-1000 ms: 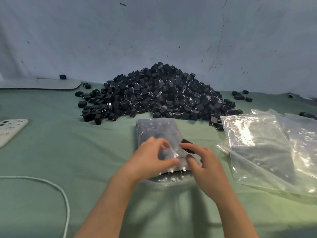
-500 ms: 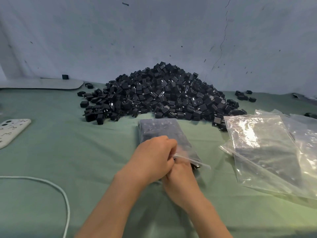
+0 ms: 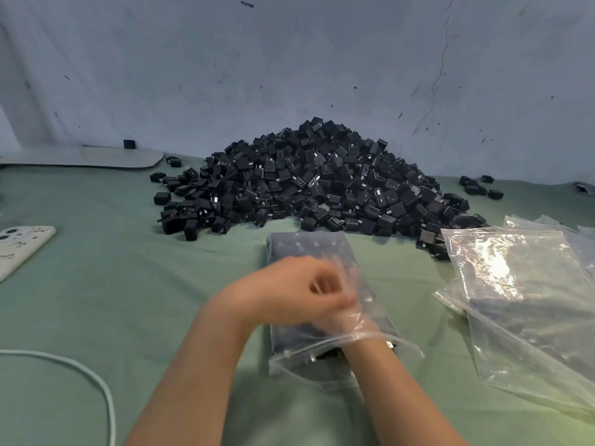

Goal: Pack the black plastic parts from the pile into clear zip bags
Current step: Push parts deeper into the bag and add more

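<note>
**Right hand inside the zip bag**

We are reaching our right hand (image 3: 346, 321) through the mouth of a clear zip bag (image 3: 368, 297). The bag is lying flat on the green surface (image 3: 128, 284), just in front of the pile (image 3: 322, 188). The wrist is crossing the zip edge and the hand is showing only dimly through the plastic, so we cannot tell how its grip is set. Our left hand (image 3: 289, 291) is lying over the top of the bag, crossing above the right one, with its fingers curled inward. Motion blur is keeping us from telling whether that grip is pinching the plastic. Black parts (image 3: 291, 251) are filling the bag's far end, and a few are showing at its mouth. A stack of empty bags (image 3: 515, 284) is lying to the right, touching the pile's near edge. A white cable (image 3: 96, 378) and a phone (image 3: 22, 246) are lying on the left.
</note>
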The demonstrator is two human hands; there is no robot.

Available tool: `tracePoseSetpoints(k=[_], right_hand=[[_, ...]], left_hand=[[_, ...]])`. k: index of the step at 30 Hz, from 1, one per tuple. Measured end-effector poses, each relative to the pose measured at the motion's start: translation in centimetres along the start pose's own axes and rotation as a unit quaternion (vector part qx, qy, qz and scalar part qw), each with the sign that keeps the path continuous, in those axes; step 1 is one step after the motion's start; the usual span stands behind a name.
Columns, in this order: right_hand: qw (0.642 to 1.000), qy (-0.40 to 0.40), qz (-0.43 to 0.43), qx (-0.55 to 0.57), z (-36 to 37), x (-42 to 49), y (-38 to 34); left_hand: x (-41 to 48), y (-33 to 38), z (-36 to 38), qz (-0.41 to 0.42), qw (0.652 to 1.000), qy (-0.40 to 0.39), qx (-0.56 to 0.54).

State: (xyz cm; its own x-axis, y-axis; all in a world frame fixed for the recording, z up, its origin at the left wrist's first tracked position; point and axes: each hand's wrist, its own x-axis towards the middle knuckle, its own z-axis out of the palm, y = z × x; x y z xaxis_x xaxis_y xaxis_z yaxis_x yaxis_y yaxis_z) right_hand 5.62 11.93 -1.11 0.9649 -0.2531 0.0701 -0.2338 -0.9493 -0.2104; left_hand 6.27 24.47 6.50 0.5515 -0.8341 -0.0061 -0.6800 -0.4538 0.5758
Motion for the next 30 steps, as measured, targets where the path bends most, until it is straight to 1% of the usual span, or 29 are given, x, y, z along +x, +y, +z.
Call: tracePoseSetpoints(k=[1, 2, 3, 4, 5, 7, 11, 15, 21, 30], right_hand=[[1.0, 0.019, -0.001, -0.01, 0.3, 0.1, 0.0], [0.999, 0.034, -0.009, -0.017, 0.6, 0.0, 0.0], [0.999, 0.035, -0.018, -0.037, 0.7, -0.1, 0.0], [0.999, 0.023, -0.023, -0.032, 0.7, -0.1, -0.2], [0.999, 0.01, -0.022, -0.022, 0.5, -0.1, -0.4], [1.0, -0.002, -0.021, -0.009, 0.1, 0.3, -0.4], [0.999, -0.001, -0.037, 0.03, -0.1, 0.3, -0.6], [0.998, 0.01, -0.029, 0.061, 0.3, 0.2, -0.2], [0.997, 0.008, -0.023, 0.078, 0.7, 0.4, 0.1], [0.997, 0.008, -0.017, 0.077, 0.8, 0.5, 0.0]], left_hand=[[1.0, -1.1, 0.1, 0.003, 0.997, 0.069, -0.044], [2.5, -2.6, 0.0, -0.017, 0.985, 0.16, -0.069], [4.0, -3.9, -0.1, -0.055, 0.965, 0.244, -0.084], [5.1, -5.1, 0.2, -0.112, 0.947, 0.29, -0.076], [6.0, -6.1, 0.6, -0.158, 0.934, 0.307, -0.088], [7.1, -7.8, 2.2, -0.205, 0.928, 0.293, -0.11], [7.9, -9.3, 3.4, -0.183, 0.93, 0.29, -0.13], [7.7, -9.1, 3.5, -0.166, 0.923, 0.299, -0.173], [7.5, -9.0, 3.6, -0.184, 0.912, 0.304, -0.204], [7.6, -9.1, 3.5, -0.19, 0.914, 0.297, -0.201]])
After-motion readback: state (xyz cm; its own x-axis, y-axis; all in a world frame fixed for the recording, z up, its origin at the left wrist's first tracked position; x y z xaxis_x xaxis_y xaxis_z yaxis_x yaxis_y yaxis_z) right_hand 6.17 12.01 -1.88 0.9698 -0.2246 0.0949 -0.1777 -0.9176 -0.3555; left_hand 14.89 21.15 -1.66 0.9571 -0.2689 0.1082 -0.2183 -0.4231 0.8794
